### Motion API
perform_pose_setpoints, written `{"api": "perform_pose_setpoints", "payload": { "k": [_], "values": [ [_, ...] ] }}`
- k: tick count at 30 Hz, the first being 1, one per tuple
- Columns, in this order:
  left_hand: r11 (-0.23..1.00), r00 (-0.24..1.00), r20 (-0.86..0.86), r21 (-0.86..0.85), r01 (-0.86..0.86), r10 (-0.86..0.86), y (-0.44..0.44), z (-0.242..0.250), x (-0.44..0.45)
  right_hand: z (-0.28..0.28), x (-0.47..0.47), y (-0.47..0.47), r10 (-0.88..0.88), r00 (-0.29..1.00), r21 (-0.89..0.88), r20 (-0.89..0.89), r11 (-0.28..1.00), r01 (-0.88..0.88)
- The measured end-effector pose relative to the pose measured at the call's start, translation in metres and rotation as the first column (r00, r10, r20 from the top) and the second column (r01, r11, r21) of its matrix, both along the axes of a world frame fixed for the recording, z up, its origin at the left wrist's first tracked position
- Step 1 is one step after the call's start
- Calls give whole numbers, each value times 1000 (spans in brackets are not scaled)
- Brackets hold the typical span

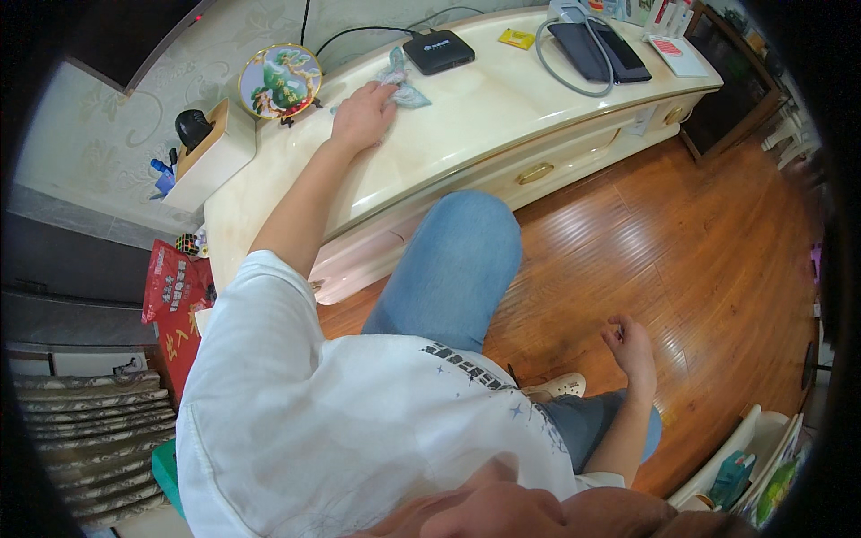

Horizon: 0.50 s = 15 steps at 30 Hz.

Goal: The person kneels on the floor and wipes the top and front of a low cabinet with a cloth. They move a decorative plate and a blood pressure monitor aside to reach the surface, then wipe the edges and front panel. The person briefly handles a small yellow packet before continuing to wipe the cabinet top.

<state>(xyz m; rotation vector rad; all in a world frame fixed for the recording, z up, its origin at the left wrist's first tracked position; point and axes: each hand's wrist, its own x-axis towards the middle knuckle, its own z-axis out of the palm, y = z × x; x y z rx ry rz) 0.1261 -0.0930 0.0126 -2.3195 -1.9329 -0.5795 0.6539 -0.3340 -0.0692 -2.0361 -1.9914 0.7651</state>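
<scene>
My left hand (pixel 365 116) presses a thin pale blue-green cloth (pixel 407 96) onto the glossy cream top of a low cabinet (pixel 464 128). Part of the cloth is under my palm; the rest bunches out past my fingers. Just beyond it sits a black set-top box (pixel 438 52) with a cable running from its back. A round decorative plate (pixel 281 81), painted with a green gourd, stands on a small dark stand to the left of this hand. My right hand (pixel 629 348) hangs over the wood floor near my knee, fingers loosely bent, with nothing visible in it.
A cream holder box (pixel 218 161) with a black object and pens stands at the cabinet's left end. Rightward lie a yellow packet (pixel 516 38), a dark tablet-like device (pixel 615 54) under a grey looped tube (pixel 540 57), and a white card (pixel 678 56). A cream bin (pixel 733 437) stands lower right.
</scene>
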Motion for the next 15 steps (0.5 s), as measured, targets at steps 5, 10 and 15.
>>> {"api": "perform_pose_setpoints", "payload": {
  "k": [5,10,15],
  "values": [
    [984,985,37,47,169,-171,-39,-1,23,-5,0,3,21,999,51,-43,999,-19],
    [928,927,47,40,370,-371,-91,6,46,-14,0,9,15,1000,-22,22,1000,-14],
    [874,875,24,80,480,-483,-135,15,41,-13,2,4,46,998,-19,-34,999,-46]
  ]
}}
